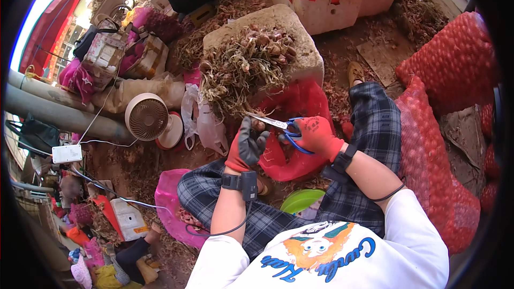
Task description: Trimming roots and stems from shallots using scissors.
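The right hand [318, 138] is closed around the blue-handled scissors [276, 123]; the left hand [246, 144] pinches a small bulb [258, 124] just beside the blades, perhaps for keeping it steady there. The heap of dry-stalked bulbs [251, 61] lies upon the foam block [301, 25], seemingly for easy reach

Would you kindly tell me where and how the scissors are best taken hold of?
The scissors are probably best gripped by their blue handles, coming from the person's right: the pointed blades reach toward the left hand's side, while the handles lie at the right hand, which holds them.
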### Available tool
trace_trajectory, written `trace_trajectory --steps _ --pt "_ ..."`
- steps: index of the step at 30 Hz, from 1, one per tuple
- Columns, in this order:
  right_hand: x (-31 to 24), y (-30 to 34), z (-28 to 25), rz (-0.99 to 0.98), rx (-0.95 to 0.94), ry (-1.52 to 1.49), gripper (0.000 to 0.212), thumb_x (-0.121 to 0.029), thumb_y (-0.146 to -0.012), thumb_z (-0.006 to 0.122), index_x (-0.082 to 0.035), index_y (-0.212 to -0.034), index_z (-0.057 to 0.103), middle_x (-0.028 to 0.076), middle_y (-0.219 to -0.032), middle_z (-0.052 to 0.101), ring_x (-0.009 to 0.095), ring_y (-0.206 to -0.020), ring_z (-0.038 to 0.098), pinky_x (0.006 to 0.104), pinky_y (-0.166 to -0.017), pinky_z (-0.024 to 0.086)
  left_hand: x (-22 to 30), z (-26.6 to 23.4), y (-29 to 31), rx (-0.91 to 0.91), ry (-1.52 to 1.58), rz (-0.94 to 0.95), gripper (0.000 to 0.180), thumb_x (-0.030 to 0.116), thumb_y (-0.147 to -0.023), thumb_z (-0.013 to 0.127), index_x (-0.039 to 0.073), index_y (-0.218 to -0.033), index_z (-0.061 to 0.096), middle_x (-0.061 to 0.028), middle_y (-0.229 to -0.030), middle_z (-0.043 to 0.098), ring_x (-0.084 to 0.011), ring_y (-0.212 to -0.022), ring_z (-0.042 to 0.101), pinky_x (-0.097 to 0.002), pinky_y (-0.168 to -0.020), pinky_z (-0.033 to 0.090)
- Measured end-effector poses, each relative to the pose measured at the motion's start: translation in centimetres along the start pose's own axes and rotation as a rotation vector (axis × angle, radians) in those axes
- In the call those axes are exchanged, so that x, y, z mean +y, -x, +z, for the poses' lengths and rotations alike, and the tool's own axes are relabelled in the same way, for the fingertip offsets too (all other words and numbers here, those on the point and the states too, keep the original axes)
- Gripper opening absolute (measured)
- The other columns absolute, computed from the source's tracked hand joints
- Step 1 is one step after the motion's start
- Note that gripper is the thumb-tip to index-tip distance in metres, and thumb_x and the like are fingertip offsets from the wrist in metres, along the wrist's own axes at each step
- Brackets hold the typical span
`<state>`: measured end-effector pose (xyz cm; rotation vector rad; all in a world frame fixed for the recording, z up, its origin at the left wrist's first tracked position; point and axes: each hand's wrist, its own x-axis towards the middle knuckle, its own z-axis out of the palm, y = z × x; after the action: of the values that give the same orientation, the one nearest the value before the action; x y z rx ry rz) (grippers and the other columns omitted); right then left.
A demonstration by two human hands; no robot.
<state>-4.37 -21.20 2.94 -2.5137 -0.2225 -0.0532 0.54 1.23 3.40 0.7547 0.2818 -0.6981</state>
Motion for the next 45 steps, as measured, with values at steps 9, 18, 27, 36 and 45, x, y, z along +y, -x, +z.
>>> trace_trajectory --steps 9,18,27,36,45 --pt "1.0 0.2 0.5 0.152 -0.255 -0.134 0.083 -0.076 -0.076 0.046 0.0 -0.111 0.055 0.02 -0.1 0.064 0.035 -0.093 0.062 0.0433 -0.077 0.048 -1.4 0.3 -1.3 -0.067 -0.212 0.496 0.027 0.013 -0.093 0.053 0.006 -0.119 0.052 -0.0044 -0.11 0.06 -0.0161 -0.104 0.058 -0.03 -0.092 0.047" --pt "-0.3 0.5 0.4 0.058 -0.177 0.119 0.08 -0.075 -0.074 0.049 0.001 -0.1 0.057 0.017 -0.091 0.064 0.029 -0.083 0.064 0.0382 -0.071 0.046 -1.9 0.1 -1.5 -0.099 -0.094 0.479 0.04 -0.004 -0.087 0.052 0.003 -0.126 0.048 -0.0093 -0.117 0.057 -0.0179 -0.105 0.057 -0.0306 -0.095 0.047" --pt "0.6 -0.1 0.5 0.059 -0.128 0.108 0.063 -0.064 -0.081 0.05 -0.002 -0.086 0.063 0.014 -0.078 0.066 0.031 -0.074 0.065 0.0406 -0.066 0.049 -2.4 1.5 -1.2 0.017 -0.354 0.579 0.042 -0.008 -0.087 0.053 -0.003 -0.127 0.044 -0.0102 -0.113 0.056 -0.018 -0.104 0.056 -0.0288 -0.093 0.048" --pt "1.0 -1.0 -0.8 0.338 -0.241 -0.933 0.04 -0.04 -0.083 0.066 -0.002 -0.093 0.068 0.007 -0.079 0.066 0.011 -0.07 0.061 0.0276 -0.063 0.048 -1.7 2.5 -0.6 -0.241 -0.808 0.328 0.051 -0.008 -0.081 0.06 -0.003 -0.129 0.043 -0.0083 -0.117 0.054 -0.0145 -0.104 0.056 -0.0274 -0.091 0.047" --pt "0.1 -0.9 1.7 0.269 -0.117 -1.41 0.029 -0.031 -0.084 0.065 -0.003 -0.077 0.064 0.0 -0.072 0.062 0.008 -0.063 0.054 0.026 -0.058 0.045 -4.7 2.9 -0.7 0.027 -0.431 0.27 0.023 0.018 -0.094 0.056 0.003 -0.111 0.054 0.0001 -0.089 0.06 -0.0074 -0.077 0.057 -0.0222 -0.07 0.049"
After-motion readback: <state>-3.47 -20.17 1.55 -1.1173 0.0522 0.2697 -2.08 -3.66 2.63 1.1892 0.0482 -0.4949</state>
